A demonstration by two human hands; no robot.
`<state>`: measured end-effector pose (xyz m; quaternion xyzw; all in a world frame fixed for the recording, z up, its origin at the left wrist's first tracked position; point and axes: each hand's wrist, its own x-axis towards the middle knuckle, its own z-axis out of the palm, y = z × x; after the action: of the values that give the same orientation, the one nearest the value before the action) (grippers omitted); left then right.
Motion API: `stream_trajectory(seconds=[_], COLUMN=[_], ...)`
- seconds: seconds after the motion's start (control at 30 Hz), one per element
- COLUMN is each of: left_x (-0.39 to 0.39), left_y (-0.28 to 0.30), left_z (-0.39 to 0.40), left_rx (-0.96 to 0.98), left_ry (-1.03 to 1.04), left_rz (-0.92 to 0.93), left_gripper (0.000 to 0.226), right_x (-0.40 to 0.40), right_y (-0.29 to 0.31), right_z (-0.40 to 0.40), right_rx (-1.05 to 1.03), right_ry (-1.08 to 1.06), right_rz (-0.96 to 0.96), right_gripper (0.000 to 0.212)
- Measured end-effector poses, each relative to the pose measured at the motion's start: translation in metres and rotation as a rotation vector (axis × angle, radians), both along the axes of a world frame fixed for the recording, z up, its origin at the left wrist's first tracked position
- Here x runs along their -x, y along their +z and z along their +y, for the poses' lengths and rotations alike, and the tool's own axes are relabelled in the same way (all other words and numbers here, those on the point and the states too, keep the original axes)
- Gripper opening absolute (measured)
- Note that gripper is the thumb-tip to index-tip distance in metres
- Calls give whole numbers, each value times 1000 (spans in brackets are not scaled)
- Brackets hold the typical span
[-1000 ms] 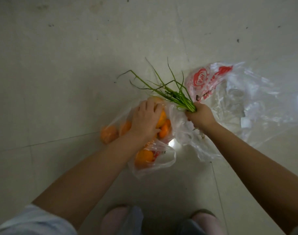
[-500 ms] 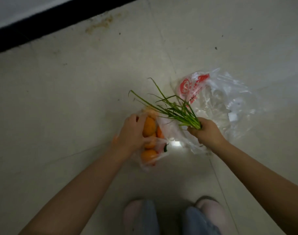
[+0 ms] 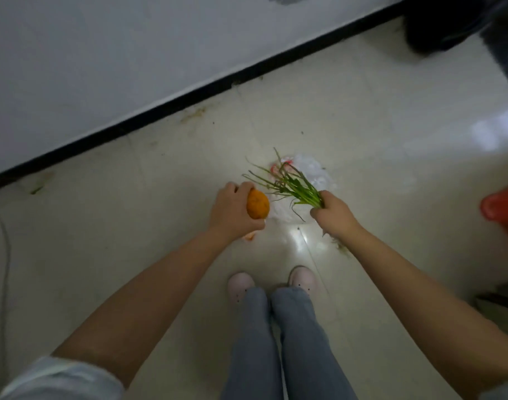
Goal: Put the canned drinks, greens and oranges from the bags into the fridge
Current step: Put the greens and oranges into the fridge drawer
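Gripping orange (image 3: 257, 204) left; greens (image 3: 293, 187) right

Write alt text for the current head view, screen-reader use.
Seen from above, a standing person holds an orange in the left hand and a bunch of greens in the right hand, above a crumpled plastic bag on a pale tiled floor. Pink shoes and grey trousers show below.

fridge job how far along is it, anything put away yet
Nothing shows as put away: no fridge or cans are in view. In hand: the left hand grips one orange, and the right hand grips the greens by their stems. A plastic bag lies on the floor. Left: carrying both to the fridge, then the rest.
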<state>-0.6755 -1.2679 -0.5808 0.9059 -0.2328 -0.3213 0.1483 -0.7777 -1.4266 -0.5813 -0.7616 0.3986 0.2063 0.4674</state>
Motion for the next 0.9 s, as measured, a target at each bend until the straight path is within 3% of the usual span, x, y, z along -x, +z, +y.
stream_trajectory(seconds=[0.23,0.4,0.57,0.67,0.9], left_x=[30,80,174,256,441], left_y=[147,198,240,269,327], left_z=[-43,-65,-80,-91,-109], left_rx=[66,158,287,348,569], left_ry=[-281,-555,-838,-1035,-1282], left_rz=[-86,-117,-70,-69,-119], left_gripper=[72,75,72,70,70], right_x=[63,151,271,359,535], right_y=[145,199,254,290,366], right_z=[-17,1,45,74,116], right_rx=[115,295,472,618,881], right_ry=[-24,-297,-593,-717,-915], right_rz=[-114,-146,-101,-31,45], right_gripper=[31,34,52,50,40])
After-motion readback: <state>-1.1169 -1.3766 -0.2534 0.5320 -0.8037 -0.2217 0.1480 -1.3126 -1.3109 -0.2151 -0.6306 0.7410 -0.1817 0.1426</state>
